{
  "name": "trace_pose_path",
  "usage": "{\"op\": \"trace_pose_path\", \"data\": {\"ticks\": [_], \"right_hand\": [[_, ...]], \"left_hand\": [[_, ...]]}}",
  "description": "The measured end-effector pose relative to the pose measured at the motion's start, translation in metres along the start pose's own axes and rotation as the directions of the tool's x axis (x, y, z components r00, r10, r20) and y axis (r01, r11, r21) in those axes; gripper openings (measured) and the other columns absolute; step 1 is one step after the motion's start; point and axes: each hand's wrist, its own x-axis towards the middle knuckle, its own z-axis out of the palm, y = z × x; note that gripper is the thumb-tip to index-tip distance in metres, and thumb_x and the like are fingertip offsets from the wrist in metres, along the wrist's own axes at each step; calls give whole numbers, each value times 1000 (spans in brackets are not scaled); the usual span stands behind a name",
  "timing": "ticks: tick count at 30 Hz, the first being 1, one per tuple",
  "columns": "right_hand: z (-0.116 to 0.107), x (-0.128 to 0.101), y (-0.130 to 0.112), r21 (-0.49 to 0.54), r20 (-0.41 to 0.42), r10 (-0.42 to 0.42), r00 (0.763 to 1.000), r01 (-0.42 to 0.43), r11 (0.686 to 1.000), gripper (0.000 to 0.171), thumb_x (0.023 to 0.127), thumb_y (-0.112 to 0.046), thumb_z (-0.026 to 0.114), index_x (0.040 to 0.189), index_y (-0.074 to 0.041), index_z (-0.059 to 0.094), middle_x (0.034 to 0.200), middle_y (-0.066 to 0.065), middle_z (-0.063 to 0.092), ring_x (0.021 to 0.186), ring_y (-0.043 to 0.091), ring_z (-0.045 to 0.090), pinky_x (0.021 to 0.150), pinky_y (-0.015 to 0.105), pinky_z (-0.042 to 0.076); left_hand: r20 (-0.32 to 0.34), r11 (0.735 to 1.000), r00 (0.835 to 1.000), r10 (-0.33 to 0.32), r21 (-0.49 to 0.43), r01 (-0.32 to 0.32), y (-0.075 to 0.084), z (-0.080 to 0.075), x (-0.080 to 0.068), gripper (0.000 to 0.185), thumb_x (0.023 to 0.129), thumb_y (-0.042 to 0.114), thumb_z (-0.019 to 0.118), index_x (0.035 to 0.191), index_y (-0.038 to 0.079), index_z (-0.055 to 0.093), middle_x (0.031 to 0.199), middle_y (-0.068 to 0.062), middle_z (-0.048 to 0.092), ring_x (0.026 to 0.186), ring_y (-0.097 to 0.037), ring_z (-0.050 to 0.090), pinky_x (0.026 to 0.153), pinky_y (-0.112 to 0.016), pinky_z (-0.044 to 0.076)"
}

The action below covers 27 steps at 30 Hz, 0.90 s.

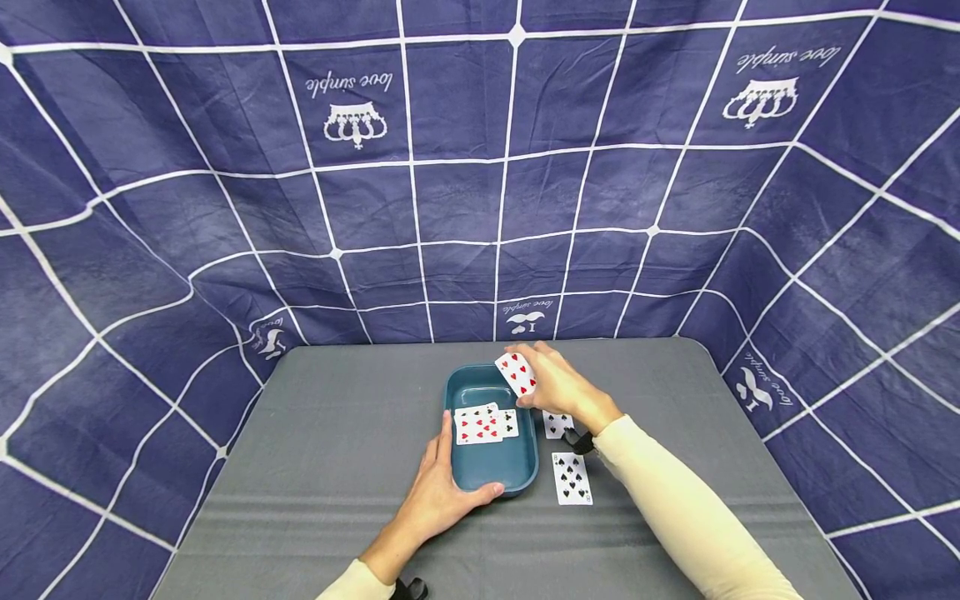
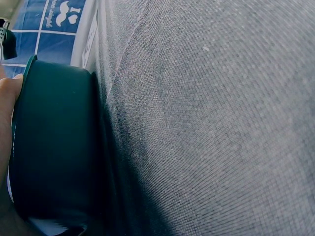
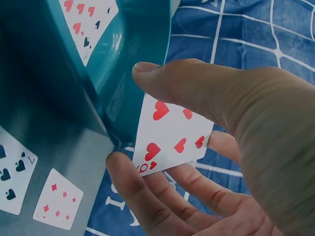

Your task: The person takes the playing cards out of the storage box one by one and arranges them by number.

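The person's right hand (image 1: 558, 385) pinches a white six-of-hearts playing card (image 1: 516, 372) between thumb and fingers, holding it face up above the far end of the deep teal oblong plastic tray (image 1: 525, 467); the right wrist view shows the thumb (image 3: 182, 83) pressed on the card's face and the fingers (image 3: 147, 196) curled beneath, a grip that judging by the pose keeps the card flat and free of the tray wall. The left hand (image 1: 438, 492) rests against the tray's near left corner, thumb along the front rim and fingers laid fairly straight up its side, seemingly to stop the light tray sliding on the grey cloth-covered table (image 1: 337, 467). Inside the tray lies a loose overlapping pile of red and black cards (image 1: 483, 423). Just right of the tray, two spade cards (image 1: 572, 478) lie face up on the cloth, one partly hidden under the right wrist, within easy reach.
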Motion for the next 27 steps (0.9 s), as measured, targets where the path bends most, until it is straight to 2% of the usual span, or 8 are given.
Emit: {"op": "trace_pose_path", "data": {"ticks": [4, 8, 9, 14, 15, 16, 19, 27], "right_hand": [[-3, -1, 5, -2, -21, 16, 1000, -16, 1000, 98, 77, -14, 110, 163, -14, 63, 131, 20, 68, 103, 27, 68, 90, 48, 63], [-4, -2, 14, 27, -35, 38, 999, -37, 999, 98, 78, -16, 109, 165, -15, 62, 146, 24, 62, 109, 35, 72, 92, 53, 64], [4, 1, 28, 24, -54, 24, 998, -23, 999, 99, 79, -23, 109, 166, -21, 62, 150, 23, 60, 109, 34, 72, 90, 53, 64], [4, -1, 37, 16, -76, 28, 997, -27, 1000, 99, 78, -23, 108, 165, -15, 62, 165, 23, 53, 114, 38, 74, 92, 59, 65], [3, -2, 37, 6, -80, 29, 996, -29, 1000, 98, 78, -22, 108, 164, -12, 62, 166, 22, 54, 116, 38, 75, 94, 59, 65], [-5, -5, 27, 8, -66, 46, 997, -46, 999, 96, 78, -15, 107, 163, -5, 62, 167, 24, 54, 121, 41, 74, 99, 61, 65], [-4, -6, 33, -17, -72, 44, 996, -46, 999, 96, 79, -17, 107, 162, -1, 62, 167, 22, 57, 127, 41, 74, 104, 62, 64], [-7, -9, 49, -25, -74, 115, 991, -117, 993, 97, 84, -24, 106, 166, -1, 60, 164, 19, 60, 137, 47, 72, 111, 66, 61]], "left_hand": [[2, 1000, 1000, 1, -2, -1, 0, 0, -1, 156, 76, 72, 102, 190, 17, 10, 180, -27, 45, 160, -48, 54, 125, -70, 52], [6, 1000, 1000, 0, 2, 0, -1, 0, -1, 157, 76, 71, 102, 190, 17, 9, 179, -27, 44, 161, -48, 53, 126, -70, 52], [7, 1000, 1000, 1, 3, -1, -1, 0, -1, 157, 76, 71, 102, 190, 17, 9, 179, -27, 45, 161, -48, 53, 126, -70, 52], [8, 1000, 1000, 1, -4, -1, -1, 1, -1, 157, 76, 71, 102, 190, 17, 8, 179, -26, 45, 162, -47, 53, 127, -69, 51], [7, 1000, 1000, 1, -5, -1, -1, 0, -1, 157, 76, 72, 102, 190, 17, 8, 180, -26, 45, 162, -47, 53, 127, -69, 51], [7, 1000, 1000, 1, -6, -1, -1, 0, -1, 157, 76, 72, 102, 190, 17, 8, 180, -26, 45, 162, -47, 53, 127, -68, 51], [6, 1000, 1000, 1, -6, -1, 0, 0, -1, 157, 76, 72, 102, 190, 18, 8, 180, -25, 45, 162, -46, 53, 127, -67, 52], [7, 1000, 1000, -4, -7, 4, 1, -1, -2, 157, 76, 73, 102, 190, 19, 8, 178, -24, 46, 160, -45, 54, 126, -67, 53]]}}
